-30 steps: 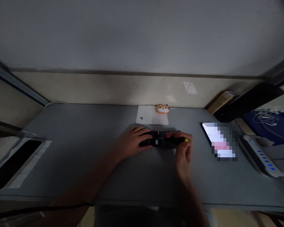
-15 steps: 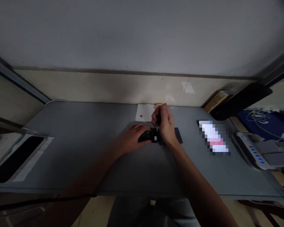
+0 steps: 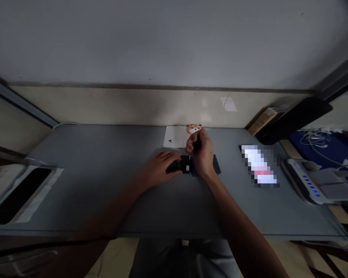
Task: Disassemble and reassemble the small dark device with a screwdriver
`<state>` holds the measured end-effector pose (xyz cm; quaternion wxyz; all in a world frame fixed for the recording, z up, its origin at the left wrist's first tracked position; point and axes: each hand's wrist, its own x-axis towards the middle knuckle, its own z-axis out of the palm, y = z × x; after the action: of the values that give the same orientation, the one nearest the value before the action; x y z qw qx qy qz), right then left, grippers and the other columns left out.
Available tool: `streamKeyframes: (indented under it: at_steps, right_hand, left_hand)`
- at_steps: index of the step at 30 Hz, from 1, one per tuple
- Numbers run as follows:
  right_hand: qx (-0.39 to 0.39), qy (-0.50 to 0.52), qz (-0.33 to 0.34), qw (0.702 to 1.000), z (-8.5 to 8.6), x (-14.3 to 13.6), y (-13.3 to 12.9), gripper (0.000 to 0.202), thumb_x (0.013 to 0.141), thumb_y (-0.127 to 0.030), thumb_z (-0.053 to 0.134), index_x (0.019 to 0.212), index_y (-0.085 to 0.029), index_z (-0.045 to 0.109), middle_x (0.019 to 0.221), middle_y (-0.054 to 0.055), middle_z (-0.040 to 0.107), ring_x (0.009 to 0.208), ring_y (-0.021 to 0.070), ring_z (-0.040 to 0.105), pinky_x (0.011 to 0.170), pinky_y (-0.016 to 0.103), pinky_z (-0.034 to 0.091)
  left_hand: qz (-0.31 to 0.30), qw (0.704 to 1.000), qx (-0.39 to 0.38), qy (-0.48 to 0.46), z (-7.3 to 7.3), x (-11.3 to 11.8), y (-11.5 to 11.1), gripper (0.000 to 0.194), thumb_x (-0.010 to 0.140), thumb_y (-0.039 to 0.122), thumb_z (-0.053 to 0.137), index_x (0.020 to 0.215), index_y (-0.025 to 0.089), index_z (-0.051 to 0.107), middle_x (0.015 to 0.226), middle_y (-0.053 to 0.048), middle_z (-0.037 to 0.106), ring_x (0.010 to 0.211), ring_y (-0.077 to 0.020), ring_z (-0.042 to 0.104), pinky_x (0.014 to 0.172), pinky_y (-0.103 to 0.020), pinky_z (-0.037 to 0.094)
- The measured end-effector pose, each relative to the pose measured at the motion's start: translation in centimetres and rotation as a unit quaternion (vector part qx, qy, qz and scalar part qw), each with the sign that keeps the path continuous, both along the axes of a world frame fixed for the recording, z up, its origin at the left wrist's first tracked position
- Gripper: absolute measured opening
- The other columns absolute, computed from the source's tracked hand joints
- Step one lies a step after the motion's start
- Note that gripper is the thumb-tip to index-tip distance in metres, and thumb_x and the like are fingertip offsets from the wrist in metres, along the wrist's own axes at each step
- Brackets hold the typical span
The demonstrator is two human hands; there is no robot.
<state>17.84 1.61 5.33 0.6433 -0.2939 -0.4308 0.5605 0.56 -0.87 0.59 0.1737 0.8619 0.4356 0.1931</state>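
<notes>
In the middle of the grey desk lies a black electronic device [image 3: 186, 165] with a bit of green circuit board and a small white label. My left hand [image 3: 163, 166] is closed around its left end and holds it against the desk. Above its right part, my right hand [image 3: 202, 152] is curled in a fist around the dark handle of a screwdriver [image 3: 197, 144]; its tip is hidden. A flat black piece [image 3: 217, 164] shows from behind my right wrist. Several tiny dark bits, apparently screws [image 3: 170, 141], lie on white paper [image 3: 175, 136] beyond my hands.
An orange and white animal-face item [image 3: 194, 129] sits at the paper's back edge. To the right are a pixelated phone [image 3: 259, 166], a power strip [image 3: 304, 181] with blue lights, and a long black object [image 3: 295, 119]. At left lies a black phone-like slab [image 3: 21, 195].
The view has shifted slightly, and more of the animal-face item shows behind my right fist. My right hand has turned a little around the screwdriver. My left hand keeps its hold.
</notes>
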Motion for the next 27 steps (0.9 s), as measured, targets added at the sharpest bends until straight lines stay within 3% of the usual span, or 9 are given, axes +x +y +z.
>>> streamKeyframes:
  at_steps: [4, 19, 27]
  right_hand:
    - [0.0, 0.004, -0.006, 1.0, 0.2, 0.1, -0.4, 0.042, 0.093, -0.06, 0.058, 0.075, -0.026, 0.043, 0.062, -0.006, 0.042, 0.052, 0.0102, 0.035, 0.047, 0.024, 0.03]
    - [-0.008, 0.021, -0.042, 0.999, 0.5, 0.1, -1.1, 0.04, 0.092, -0.056, 0.057, 0.072, -0.026, 0.04, 0.062, -0.006, 0.039, 0.052, 0.0106, 0.033, 0.049, 0.026, 0.03]
    - [0.006, -0.001, -0.041, 0.999, 0.2, -0.1, -1.1, 0.039, 0.093, -0.061, 0.06, 0.083, -0.028, 0.042, 0.064, -0.007, 0.044, 0.053, 0.0117, 0.037, 0.049, 0.026, 0.034]
  left_hand:
    - [-0.002, 1.0, 0.007, -0.006, 0.0, 0.0, -0.1, 0.022, 0.097, 0.04, 0.067, 0.115, 0.026, 0.067, 0.133, -0.006, 0.071, 0.127, -0.0284, 0.063, 0.111, -0.047, 0.047]
    - [0.043, 0.999, -0.009, -0.011, 0.5, 1.1, -0.9, 0.031, 0.097, 0.041, 0.07, 0.123, 0.025, 0.064, 0.132, -0.006, 0.073, 0.125, -0.0288, 0.064, 0.114, -0.049, 0.043]
    - [0.023, 1.0, 0.006, -0.004, 0.2, 0.9, -0.8, 0.028, 0.1, 0.044, 0.063, 0.122, 0.027, 0.067, 0.136, -0.005, 0.071, 0.128, -0.0272, 0.063, 0.116, -0.047, 0.041]
